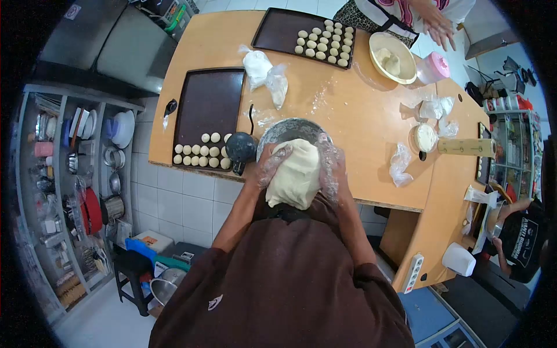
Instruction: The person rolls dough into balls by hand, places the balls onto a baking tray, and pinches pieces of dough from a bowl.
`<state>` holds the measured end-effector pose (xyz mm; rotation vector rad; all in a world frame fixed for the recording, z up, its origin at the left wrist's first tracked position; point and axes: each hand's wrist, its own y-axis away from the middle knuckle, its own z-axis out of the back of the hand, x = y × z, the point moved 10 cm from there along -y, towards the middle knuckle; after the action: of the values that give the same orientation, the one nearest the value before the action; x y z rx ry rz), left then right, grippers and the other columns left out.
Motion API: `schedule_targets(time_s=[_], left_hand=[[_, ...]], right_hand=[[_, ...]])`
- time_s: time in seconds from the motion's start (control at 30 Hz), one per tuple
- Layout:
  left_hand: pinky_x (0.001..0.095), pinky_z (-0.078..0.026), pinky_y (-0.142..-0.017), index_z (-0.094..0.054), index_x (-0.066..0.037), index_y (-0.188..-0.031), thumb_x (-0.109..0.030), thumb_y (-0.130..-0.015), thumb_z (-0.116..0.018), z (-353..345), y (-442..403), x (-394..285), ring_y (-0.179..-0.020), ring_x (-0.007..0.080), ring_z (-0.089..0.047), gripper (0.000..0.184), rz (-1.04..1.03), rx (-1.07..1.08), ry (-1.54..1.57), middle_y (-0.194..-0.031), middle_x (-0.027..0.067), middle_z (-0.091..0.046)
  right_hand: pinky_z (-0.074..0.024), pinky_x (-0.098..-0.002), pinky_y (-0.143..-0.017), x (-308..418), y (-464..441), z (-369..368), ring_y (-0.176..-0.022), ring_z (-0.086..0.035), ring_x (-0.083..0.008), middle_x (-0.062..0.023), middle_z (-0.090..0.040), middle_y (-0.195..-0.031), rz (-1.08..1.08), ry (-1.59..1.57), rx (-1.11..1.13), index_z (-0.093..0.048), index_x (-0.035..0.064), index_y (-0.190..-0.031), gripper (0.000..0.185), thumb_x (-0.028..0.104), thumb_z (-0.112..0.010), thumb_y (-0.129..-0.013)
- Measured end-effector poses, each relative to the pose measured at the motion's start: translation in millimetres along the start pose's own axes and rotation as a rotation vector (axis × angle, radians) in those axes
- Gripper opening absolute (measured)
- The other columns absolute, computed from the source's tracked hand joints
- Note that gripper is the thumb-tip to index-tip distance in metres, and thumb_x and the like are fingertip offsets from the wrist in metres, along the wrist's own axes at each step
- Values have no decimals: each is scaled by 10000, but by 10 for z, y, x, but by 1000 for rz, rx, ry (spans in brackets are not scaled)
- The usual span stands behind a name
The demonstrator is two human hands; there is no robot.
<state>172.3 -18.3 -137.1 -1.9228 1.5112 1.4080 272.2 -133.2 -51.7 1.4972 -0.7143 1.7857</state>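
Note:
A large lump of pale dough (294,174) is held up between my two flour-dusted hands, close to my apron front. My left hand (274,165) presses on its left side, fingers curved around it. On the opposite side, my right hand (331,174) cups the dough with its fingers toward the bowl. Just beyond the dough is a floury metal bowl (293,124) at the table edge, its inside partly hidden. Left of the bowl sits a round black object (241,147) with a thin black handle or cord; its kind is unclear.
A dark tray (209,110) with dough balls lies left, another tray (278,29) at the back. Flour bags (256,66), a cream basin (377,43) with dough and a roll of wrap (467,147) are on the table. Two other people stand at back right and far right.

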Motion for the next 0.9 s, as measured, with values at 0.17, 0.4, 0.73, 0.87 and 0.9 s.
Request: schedule_targets(time_s=[0.17, 0.4, 0.73, 0.87, 0.9], left_hand=[[271, -473, -641, -694, 39, -889, -345, -975, -607, 32, -98, -85, -718, 65, -542, 404, -1, 53, -203, -790, 5, -651], [278, -435, -604, -632, 56, -793, -355, -998, -578, -69, -109, -117, -697, 50, -464, 463, -104, 70, -340, -717, -33, -580], [280, -440, -616, -649, 34, -802, -318, -999, -582, -126, -180, 306, -720, 51, -478, 408, 64, 124, -229, -741, -41, -586], [273, -489, -685, -683, 22, -936, -261, -979, -603, 128, -117, 671, -767, 81, -561, 298, 85, 1, -13, -853, 13, -647], [272, -513, -728, -687, 30, -997, -243, -973, -608, 310, -71, 678, -799, 102, -603, 286, 114, -60, 124, -907, 45, -673]], right_hand=[[-442, -354, -667, 459, 180, 173, -725, -507, -166, -105, -576, -740, 412, 479, -130, -625, -49, -847, 407, 316, -551, -1010], [-366, -278, -558, 467, 162, 338, -613, -443, -86, -21, -544, -635, -54, -16, -163, -587, -28, -712, 396, 181, -490, -1035], [-441, -271, -563, 906, 244, 659, -566, -462, -114, -15, -514, -663, 91, -487, -341, -570, 61, -877, 207, 204, -520, -1018], [-423, -250, -459, 1344, 163, 860, -492, -449, -103, 16, -470, -612, 232, -1373, 115, -510, 101, -826, 227, 247, -513, -1000], [-403, -245, -469, 1592, 217, 1169, -485, -413, -95, 26, -447, -600, 343, -1276, 108, -493, 117, -791, 266, 277, -489, -1004]])
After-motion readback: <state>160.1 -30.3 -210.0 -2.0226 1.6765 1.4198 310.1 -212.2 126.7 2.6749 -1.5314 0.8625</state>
